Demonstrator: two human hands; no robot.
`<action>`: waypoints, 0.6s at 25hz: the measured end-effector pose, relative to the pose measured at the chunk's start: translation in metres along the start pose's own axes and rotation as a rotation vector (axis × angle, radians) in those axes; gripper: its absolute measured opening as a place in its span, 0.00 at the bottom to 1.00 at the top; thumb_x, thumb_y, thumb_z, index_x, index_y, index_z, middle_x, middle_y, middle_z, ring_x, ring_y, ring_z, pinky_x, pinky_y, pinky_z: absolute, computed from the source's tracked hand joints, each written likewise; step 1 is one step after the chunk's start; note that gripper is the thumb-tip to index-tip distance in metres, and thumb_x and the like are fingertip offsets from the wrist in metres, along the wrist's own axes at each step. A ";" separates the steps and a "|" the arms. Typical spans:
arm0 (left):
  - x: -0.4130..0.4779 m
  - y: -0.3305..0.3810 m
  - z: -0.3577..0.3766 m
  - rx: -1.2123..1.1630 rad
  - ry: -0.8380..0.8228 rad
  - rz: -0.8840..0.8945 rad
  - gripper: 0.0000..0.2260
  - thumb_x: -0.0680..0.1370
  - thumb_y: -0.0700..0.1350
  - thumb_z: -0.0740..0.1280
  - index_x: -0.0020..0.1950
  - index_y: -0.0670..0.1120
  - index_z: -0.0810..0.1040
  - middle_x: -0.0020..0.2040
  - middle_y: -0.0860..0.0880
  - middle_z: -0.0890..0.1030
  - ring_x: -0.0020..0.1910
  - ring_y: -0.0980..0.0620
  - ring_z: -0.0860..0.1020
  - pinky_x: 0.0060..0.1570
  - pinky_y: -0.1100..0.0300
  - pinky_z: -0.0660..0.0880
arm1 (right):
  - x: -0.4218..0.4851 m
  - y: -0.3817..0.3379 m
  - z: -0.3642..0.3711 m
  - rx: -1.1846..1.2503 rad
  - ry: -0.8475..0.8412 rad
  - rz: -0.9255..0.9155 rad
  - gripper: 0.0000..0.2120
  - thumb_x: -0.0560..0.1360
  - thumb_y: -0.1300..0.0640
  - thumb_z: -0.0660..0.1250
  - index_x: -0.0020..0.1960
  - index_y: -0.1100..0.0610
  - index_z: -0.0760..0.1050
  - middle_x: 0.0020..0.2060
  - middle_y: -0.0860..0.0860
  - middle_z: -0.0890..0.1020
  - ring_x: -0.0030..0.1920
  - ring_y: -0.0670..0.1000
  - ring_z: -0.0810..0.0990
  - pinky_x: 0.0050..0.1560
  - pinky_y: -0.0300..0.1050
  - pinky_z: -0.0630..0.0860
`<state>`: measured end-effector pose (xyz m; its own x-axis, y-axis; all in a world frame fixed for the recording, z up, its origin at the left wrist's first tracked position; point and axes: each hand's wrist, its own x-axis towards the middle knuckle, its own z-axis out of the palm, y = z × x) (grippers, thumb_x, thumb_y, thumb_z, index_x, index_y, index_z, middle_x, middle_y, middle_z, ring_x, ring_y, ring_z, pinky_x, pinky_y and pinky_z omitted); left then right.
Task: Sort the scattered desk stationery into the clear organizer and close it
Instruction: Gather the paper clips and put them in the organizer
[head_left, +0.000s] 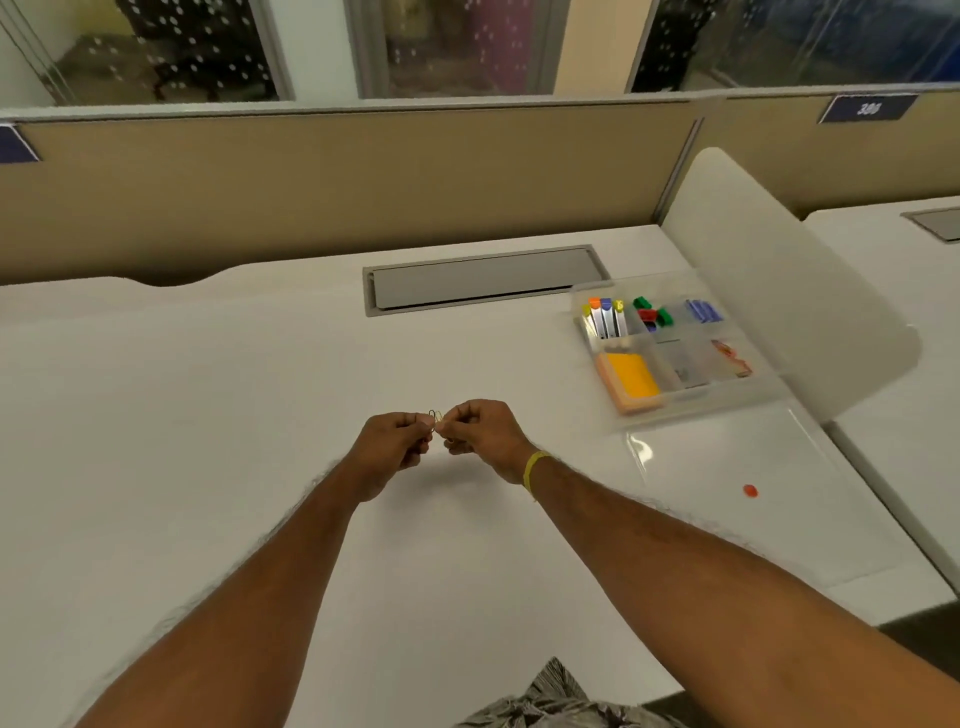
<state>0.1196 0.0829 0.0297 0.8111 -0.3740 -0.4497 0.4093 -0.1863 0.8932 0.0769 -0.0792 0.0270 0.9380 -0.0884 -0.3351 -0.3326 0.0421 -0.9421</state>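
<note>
I hold a few thin wire clips (435, 415) just above the desk (208, 415). My left hand (395, 441) pinches one side and my right hand (480, 431) the other, fingers curled. I think I am gathering them into one bunch so they go in together. The organizer (701, 401) sits off to my right, its lid (691, 467) folded flat toward me, leaving the compartments open. A red bit (749, 490) lies on or under that lid; I cannot tell which.
</note>
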 end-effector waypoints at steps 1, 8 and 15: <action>0.005 0.002 0.019 -0.002 -0.018 -0.007 0.07 0.79 0.40 0.65 0.44 0.40 0.82 0.36 0.47 0.77 0.34 0.53 0.73 0.37 0.59 0.71 | -0.005 0.000 -0.019 0.016 0.023 -0.001 0.03 0.72 0.65 0.73 0.44 0.62 0.79 0.36 0.55 0.80 0.35 0.52 0.80 0.40 0.42 0.80; 0.048 0.025 0.160 0.009 -0.133 -0.029 0.11 0.80 0.41 0.64 0.52 0.33 0.80 0.36 0.46 0.76 0.34 0.53 0.72 0.36 0.61 0.72 | -0.019 0.005 -0.159 0.006 0.135 -0.014 0.10 0.74 0.64 0.70 0.55 0.65 0.80 0.38 0.54 0.82 0.37 0.51 0.81 0.42 0.43 0.80; 0.091 0.059 0.274 0.065 -0.132 0.027 0.08 0.80 0.40 0.63 0.48 0.38 0.81 0.35 0.45 0.75 0.33 0.52 0.70 0.32 0.62 0.70 | -0.020 -0.007 -0.267 -0.092 0.272 -0.024 0.07 0.76 0.62 0.67 0.50 0.66 0.80 0.36 0.56 0.80 0.34 0.50 0.79 0.34 0.40 0.78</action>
<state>0.1030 -0.2108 0.0427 0.7576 -0.4951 -0.4255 0.3569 -0.2317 0.9050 0.0347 -0.3439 0.0378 0.8891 -0.3527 -0.2916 -0.3300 -0.0526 -0.9425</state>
